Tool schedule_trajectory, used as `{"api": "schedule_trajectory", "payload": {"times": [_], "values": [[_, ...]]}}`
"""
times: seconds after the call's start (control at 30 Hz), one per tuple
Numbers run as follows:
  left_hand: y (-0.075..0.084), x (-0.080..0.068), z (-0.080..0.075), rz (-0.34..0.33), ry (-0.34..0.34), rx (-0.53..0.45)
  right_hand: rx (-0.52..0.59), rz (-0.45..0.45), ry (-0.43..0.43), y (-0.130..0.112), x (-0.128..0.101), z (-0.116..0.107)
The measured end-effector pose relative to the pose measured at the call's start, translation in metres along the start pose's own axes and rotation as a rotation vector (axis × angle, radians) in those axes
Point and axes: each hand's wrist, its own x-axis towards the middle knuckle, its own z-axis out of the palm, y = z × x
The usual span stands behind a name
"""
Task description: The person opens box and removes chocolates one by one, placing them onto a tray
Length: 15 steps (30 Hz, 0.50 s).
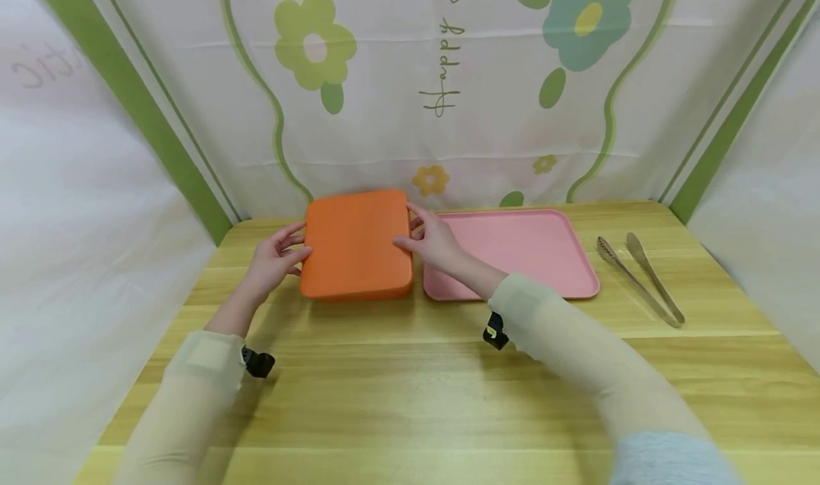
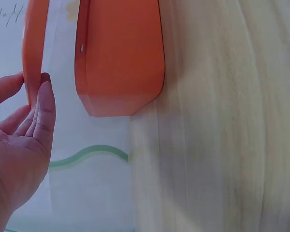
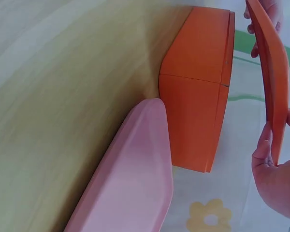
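An orange square lid (image 1: 357, 243) is held between both hands, thumbs on top and fingers curled beneath its edges. My left hand (image 1: 272, 261) grips its left side, and my right hand (image 1: 437, 241) grips its right side. In both wrist views a gap shows between the lid and the orange box (image 2: 121, 53) below, which stands on the table. What lies inside the box is hidden by the lid and the box's walls. A pink tray (image 1: 512, 250) lies flat right beside the box, its corner close to the box's side in the right wrist view.
Metal tongs (image 1: 643, 282) lie spread on the wooden table (image 1: 410, 392), to the right of the tray. A white curtain (image 1: 397, 129) with printed flowers hangs behind the table's far edge. More white sheeting (image 1: 83, 257) encloses the left and right sides.
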Motion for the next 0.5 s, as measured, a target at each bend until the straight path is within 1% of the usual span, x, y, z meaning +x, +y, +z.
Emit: {"api": "schedule_trajectory", "payload": {"times": [0.13, 0.27, 0.4, 0.5], "values": [[0.006, -0.003, 0.002, -0.022, -0.031, 0.008, 0.011, 0.016, -0.015, 0.0, -0.007, -0.006], [0.012, -0.009, 0.005, -0.045, -0.046, 0.011, 0.02, 0.01, -0.028, 0.001, -0.013, -0.009], [0.013, -0.018, 0.006, -0.073, -0.052, 0.019, 0.028, 0.01, -0.056, 0.002, -0.022, -0.01], [0.012, -0.024, 0.006, -0.08, -0.062, 0.036, 0.039, 0.003, -0.084, 0.002, -0.03, -0.009]]}}
